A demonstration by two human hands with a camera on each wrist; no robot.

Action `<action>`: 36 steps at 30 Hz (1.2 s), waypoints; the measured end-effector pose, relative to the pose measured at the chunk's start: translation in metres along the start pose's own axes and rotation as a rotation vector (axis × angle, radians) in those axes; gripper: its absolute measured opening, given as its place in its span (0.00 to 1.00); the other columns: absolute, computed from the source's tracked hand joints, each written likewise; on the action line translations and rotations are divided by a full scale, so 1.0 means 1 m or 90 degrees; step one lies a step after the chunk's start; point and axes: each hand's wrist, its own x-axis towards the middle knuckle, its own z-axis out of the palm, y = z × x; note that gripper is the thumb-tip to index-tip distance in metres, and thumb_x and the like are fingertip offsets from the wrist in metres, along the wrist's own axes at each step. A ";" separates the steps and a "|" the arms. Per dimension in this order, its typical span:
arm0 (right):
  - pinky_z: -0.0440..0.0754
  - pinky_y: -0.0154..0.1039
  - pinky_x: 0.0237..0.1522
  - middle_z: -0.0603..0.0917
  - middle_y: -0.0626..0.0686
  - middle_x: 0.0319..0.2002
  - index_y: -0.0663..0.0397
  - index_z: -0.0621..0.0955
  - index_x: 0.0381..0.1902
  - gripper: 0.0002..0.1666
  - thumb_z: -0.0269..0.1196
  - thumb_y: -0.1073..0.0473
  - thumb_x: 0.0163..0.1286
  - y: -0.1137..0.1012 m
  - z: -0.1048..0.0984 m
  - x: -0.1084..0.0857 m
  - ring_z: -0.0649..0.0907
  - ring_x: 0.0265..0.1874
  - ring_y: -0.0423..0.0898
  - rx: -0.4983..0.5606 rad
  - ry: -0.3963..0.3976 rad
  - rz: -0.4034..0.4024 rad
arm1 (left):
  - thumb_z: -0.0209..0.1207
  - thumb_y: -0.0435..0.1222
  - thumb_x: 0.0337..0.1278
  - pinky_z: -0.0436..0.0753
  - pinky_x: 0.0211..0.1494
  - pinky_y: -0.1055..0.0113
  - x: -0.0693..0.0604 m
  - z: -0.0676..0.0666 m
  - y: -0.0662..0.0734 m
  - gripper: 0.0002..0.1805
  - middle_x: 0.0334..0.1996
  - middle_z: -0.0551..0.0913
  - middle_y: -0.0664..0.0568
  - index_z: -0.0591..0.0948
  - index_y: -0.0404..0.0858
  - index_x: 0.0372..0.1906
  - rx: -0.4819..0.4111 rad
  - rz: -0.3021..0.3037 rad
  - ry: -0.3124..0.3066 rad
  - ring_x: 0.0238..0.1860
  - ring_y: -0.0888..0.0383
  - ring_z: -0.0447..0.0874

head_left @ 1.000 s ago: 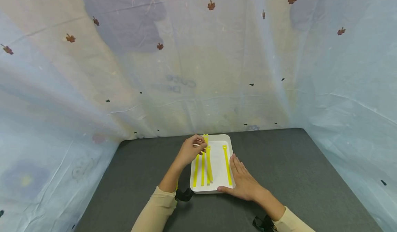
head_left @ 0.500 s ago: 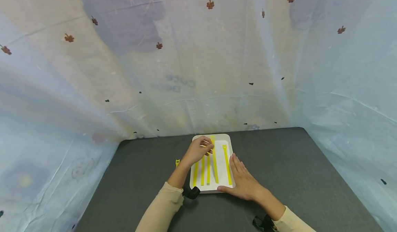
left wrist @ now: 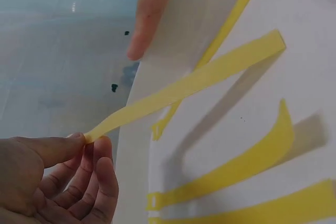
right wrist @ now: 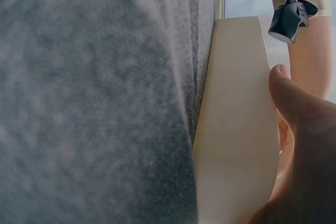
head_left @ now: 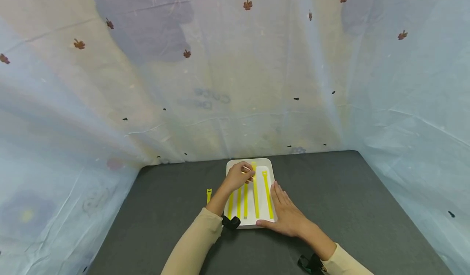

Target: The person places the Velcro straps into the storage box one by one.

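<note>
My left hand pinches the slotted end of a yellow cable strap between thumb and fingertips, over the far part of a white tray. In the left wrist view its free end slants above the tray floor, casting a shadow. To its right lies another yellow strap. To its left several more lie side by side, one strap curling up at its tip; my left hand hides their far ends in the head view. With straight fingers, my right hand rests against the tray's right side, thumb at the near edge.
A further yellow strap lies on the dark grey table left of the tray, partly behind my left forearm. Patterned plastic sheeting rises behind the table and at both sides.
My left hand has moved right with the strap, from above the left-hand straps to the gap beside the rightmost one. The strap on the table has come into view. My right hand stays put.
</note>
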 end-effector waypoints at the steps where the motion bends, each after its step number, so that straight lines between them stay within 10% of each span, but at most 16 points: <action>1: 0.51 0.62 0.85 0.39 0.68 0.87 0.71 0.44 0.85 0.80 0.64 0.17 0.64 0.000 0.000 0.000 0.45 0.86 0.63 -0.002 0.001 0.000 | 0.65 0.36 0.76 0.92 0.47 0.50 0.001 0.001 0.000 0.08 0.41 0.90 0.45 0.82 0.36 0.51 0.004 -0.001 0.002 0.45 0.37 0.92; 20: 0.50 0.62 0.85 0.39 0.68 0.86 0.72 0.45 0.85 0.79 0.64 0.17 0.65 -0.002 -0.002 0.000 0.45 0.86 0.63 0.011 -0.002 -0.002 | 0.67 0.31 0.72 0.87 0.32 0.68 0.029 0.018 -0.009 0.06 0.29 0.91 0.45 0.83 0.33 0.45 0.096 -0.075 0.008 0.32 0.46 0.94; 36: 0.50 0.63 0.85 0.39 0.68 0.86 0.71 0.44 0.85 0.79 0.64 0.18 0.65 -0.001 -0.001 0.000 0.45 0.86 0.62 0.018 0.001 -0.005 | 0.66 0.28 0.71 0.93 0.38 0.59 0.023 0.024 0.000 0.05 0.31 0.91 0.34 0.82 0.29 0.44 0.101 -0.091 0.008 0.34 0.41 0.94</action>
